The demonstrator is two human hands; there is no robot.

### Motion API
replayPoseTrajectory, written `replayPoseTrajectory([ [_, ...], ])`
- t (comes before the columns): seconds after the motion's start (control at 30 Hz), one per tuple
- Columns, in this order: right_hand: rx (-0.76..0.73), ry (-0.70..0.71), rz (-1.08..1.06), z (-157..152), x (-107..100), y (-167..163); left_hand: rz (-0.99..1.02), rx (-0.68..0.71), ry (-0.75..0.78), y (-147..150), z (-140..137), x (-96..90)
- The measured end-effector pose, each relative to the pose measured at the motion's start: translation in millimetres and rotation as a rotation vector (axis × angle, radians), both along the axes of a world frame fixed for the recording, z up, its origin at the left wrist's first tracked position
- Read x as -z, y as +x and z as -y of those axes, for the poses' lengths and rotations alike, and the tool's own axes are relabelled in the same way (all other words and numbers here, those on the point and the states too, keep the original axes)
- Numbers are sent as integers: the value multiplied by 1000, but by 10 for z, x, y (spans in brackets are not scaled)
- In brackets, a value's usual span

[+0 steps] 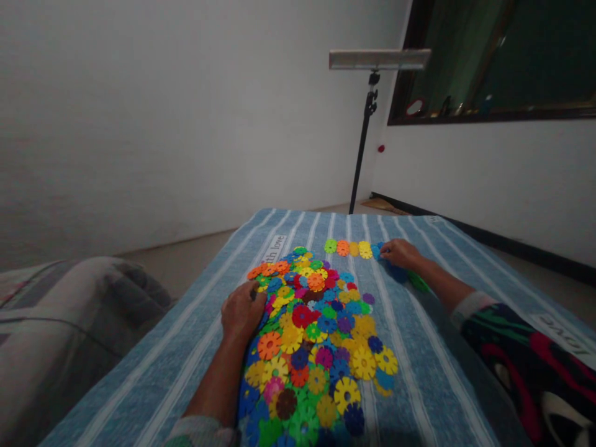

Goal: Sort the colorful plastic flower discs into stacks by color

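A wide heap of flower-shaped notched plastic discs [305, 335] in many colours lies on the striped cloth. My left hand [242, 309] rests against the heap's left edge, its fingers curled inward. Something dark shows by its fingertips, too small to name. Farther off, a short row of discs runs left to right: a light green disc [330, 246], an orange disc [343, 248], yellow ones and a blue disc [377, 249] at the right end. My right hand [399, 253] pinches that blue disc. Beneath and behind this hand, more blue and green discs [418, 282] are partly hidden.
A blue cloth with white stripes [186, 347] covers the table. Beyond its far edge stands a lamp panel [379, 59] on a black pole [361, 149]. Grey fabric [88, 323] is bunched at the left. A dark-framed window [503, 62] is at the upper right.
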State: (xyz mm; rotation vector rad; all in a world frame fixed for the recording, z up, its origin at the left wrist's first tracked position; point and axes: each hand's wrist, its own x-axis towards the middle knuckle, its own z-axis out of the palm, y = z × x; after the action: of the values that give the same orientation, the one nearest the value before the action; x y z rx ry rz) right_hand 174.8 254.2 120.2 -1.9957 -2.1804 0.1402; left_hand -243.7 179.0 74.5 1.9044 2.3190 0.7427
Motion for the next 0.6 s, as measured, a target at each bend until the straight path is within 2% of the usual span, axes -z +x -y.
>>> replayPoseTrajectory([
  [0.3,33,-75,174,-214,44,-42,37,-6,-12,7,26,-8],
  [0.6,52,-48,254,-156,48,-22,21,0,-20,0,-2,2],
])
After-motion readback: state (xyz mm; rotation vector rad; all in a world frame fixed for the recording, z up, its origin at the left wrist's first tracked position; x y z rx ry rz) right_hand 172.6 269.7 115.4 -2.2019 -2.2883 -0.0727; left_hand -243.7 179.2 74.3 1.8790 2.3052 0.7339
